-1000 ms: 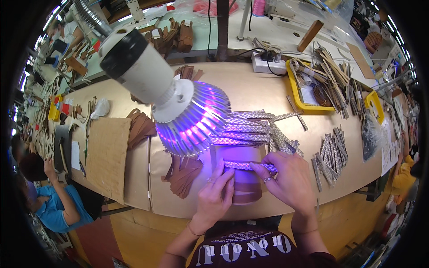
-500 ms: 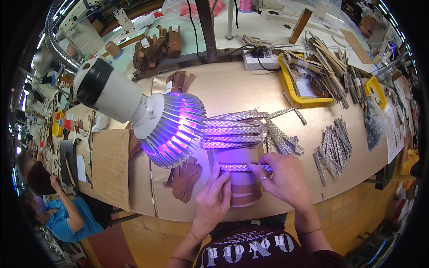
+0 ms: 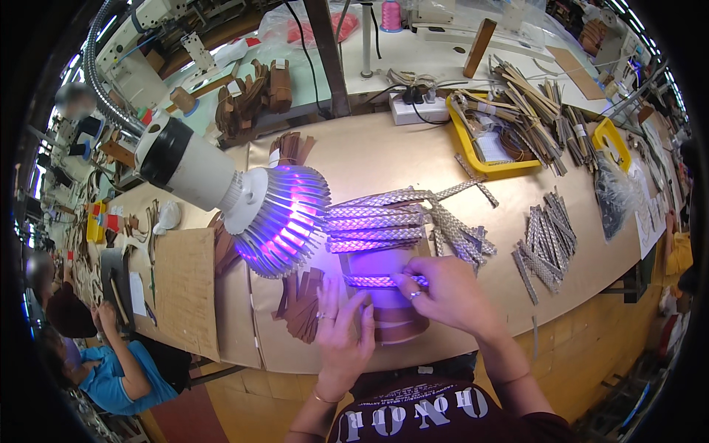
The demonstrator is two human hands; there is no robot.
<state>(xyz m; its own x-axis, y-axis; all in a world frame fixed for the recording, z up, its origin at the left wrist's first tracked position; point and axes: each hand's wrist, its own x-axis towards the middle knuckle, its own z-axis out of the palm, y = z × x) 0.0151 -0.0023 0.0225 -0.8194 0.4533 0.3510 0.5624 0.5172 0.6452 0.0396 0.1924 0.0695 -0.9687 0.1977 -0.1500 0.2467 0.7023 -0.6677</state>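
A short braided strip (image 3: pixel 373 281) lies across a rounded form (image 3: pixel 378 262) with brown bands around its near end, under purple light. My right hand (image 3: pixel 452 294) pinches the strip's right end between thumb and fingers. Just below and left of the strip's other end is my left hand (image 3: pixel 344 334), its fingers stretched out and apart, gripping nothing. Several braided strips (image 3: pixel 375 221) lie side by side on the form's far part, with loose tails (image 3: pixel 458 229) trailing off to the right.
A finned lamp (image 3: pixel 277 218) hangs low at left, close to the form. Brown leather strips (image 3: pixel 303 303) lie beside it. More braided pieces (image 3: pixel 548 240) sit at right, near a yellow tray (image 3: pixel 506 168). A board (image 3: pixel 185 284) and a person in blue (image 3: pixel 118 373) are at left.
My left hand has come off the strip's left end, and its fingers have spread. My right hand still pinches the other end. The whole view has shifted slightly.
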